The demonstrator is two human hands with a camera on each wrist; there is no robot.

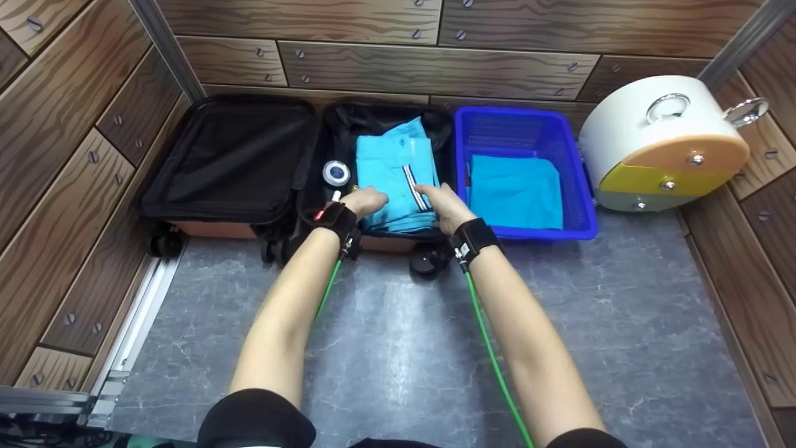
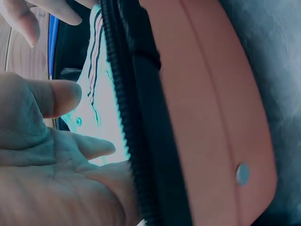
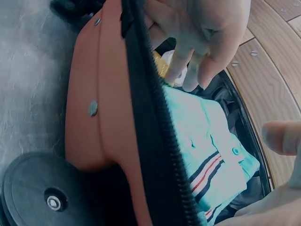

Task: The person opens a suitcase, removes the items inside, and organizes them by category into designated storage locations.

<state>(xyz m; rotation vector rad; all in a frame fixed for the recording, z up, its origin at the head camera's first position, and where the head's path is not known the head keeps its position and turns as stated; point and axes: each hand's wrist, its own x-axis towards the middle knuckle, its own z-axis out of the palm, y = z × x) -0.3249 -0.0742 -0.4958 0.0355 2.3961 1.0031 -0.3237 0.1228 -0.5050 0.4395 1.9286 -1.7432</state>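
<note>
2 hands rest on a folded turquoise shirt (image 1: 398, 180) lying in the right half of an open suitcase (image 1: 230, 158): the left hand (image 1: 365, 201) at its near left edge, the right hand (image 1: 444, 205) at its near right edge, fingers relaxed and flat, gripping nothing. It looks soft, light and floppy, so I would take it from under both sides to keep the fold. 1 round white item (image 1: 336, 173) sits just left of it. Beside the case, a blue basket (image 1: 581, 186) holds 1 more folded turquoise cloth (image 1: 516, 193).
</note>
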